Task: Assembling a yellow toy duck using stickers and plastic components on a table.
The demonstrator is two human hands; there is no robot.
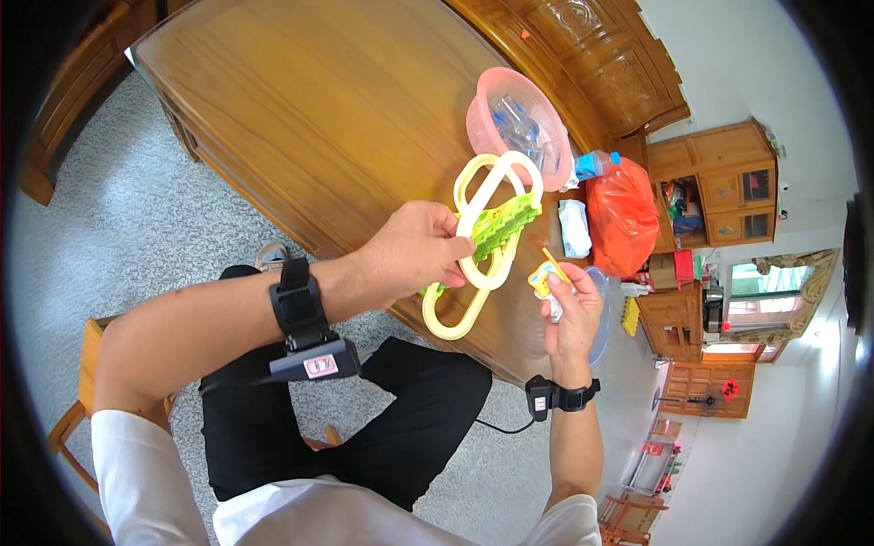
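So, far left, the wooden counter (300, 100) tilts across the view, with its near edge cut off by the arm. The left hand (421, 247) has its grip pinched, thumb and fingers, on the pale yellow looped frame (480, 200); some fingertips are behind the bar, so can't see those. The frame's up over the counter, mostly right of that grip, long axis slanting upper right to lower left. A toothed green strip (503, 227) runs through it, partly covered by the loops. Top end overlaps the pink basin (482, 123), and the clear stuff inside that is tough to make out. Next over, a small colorful piece (543, 280) sits at the right hand's (575, 314) fingertips, that grip closed on it, yellow stick pointing up and left. Its lower part's hidden by fingers. Behind that hand there's a half-covered clear disc (599, 329).
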